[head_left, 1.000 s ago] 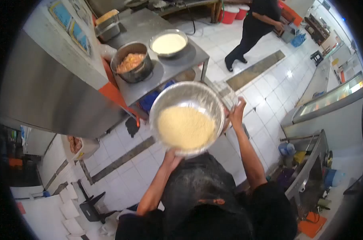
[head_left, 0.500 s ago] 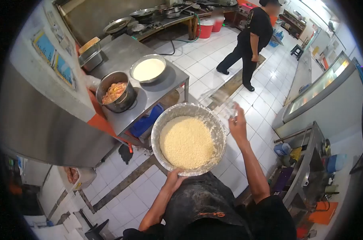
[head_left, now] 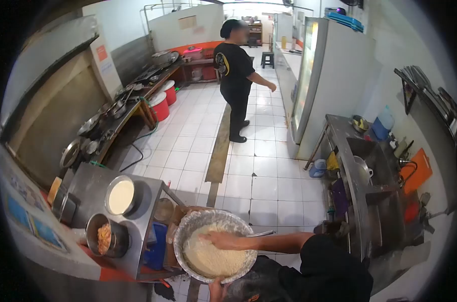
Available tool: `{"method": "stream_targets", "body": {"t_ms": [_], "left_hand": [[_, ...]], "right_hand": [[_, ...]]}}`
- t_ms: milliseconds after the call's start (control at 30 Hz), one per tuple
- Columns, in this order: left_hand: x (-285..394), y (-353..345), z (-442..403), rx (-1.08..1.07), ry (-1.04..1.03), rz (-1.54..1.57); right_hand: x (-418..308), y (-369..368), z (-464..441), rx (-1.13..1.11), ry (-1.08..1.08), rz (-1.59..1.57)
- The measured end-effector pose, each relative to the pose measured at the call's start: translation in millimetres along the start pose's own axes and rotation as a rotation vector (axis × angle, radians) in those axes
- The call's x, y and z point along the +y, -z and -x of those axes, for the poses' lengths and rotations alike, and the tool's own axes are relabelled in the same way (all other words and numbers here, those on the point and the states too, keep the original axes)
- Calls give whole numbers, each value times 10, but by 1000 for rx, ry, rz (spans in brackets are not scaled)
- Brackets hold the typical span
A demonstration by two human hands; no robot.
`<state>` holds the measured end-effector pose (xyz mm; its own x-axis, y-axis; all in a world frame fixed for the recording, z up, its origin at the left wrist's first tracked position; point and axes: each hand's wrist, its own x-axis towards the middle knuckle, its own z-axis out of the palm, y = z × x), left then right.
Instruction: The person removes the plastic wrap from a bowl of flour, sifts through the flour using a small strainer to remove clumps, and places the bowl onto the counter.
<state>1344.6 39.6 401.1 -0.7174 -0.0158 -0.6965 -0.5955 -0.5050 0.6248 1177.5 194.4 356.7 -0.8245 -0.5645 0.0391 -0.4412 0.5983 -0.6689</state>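
A large metal bowl (head_left: 180, 251) of pale yellow, flour-like crumbs (head_left: 203, 257) is at the bottom centre. My left hand (head_left: 217, 289) grips its near rim from below. Inside the bowl, my right hand (head_left: 223, 240) reaches over the crumbs with its palm down; its fingertips are blurred, so whether they hold anything is unclear. What looks like a metal handle (head_left: 261, 233) sticks out over the bowl's right rim, behind my right forearm.
On a steel table (head_left: 145, 201) at left stand a bowl of pale liquid (head_left: 121, 197) and a pot of meat (head_left: 105, 238). A person (head_left: 234, 75) stands ahead on the tiled floor. A sink counter (head_left: 349, 166) runs along the right.
My right hand has moved from beyond the bowl's right side into it. The view has tilted up and turned right. The other person has turned and now faces right.
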Motion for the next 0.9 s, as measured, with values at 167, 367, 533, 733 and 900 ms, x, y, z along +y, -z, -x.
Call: {"method": "stream_targets", "body": {"t_ms": [167,367,533,733,900], "left_hand": [[3,-37,-54,-54,-35,-154],[8,-52,-60,-73,-83,-279],[20,-46,-61,-81,-127,-375],[1,-102,-62,-84,-180,-476],[16,-108,-64,-81,-228,-545]], "right_hand": [[-54,25,140,-169,-124,-215],[343,-425,144,-281,-127,-311],[-106,158,321,-82,-271,-111],[156,-75,199,-55,-320,-204],[484,-205,186,48,-299,-255]]}}
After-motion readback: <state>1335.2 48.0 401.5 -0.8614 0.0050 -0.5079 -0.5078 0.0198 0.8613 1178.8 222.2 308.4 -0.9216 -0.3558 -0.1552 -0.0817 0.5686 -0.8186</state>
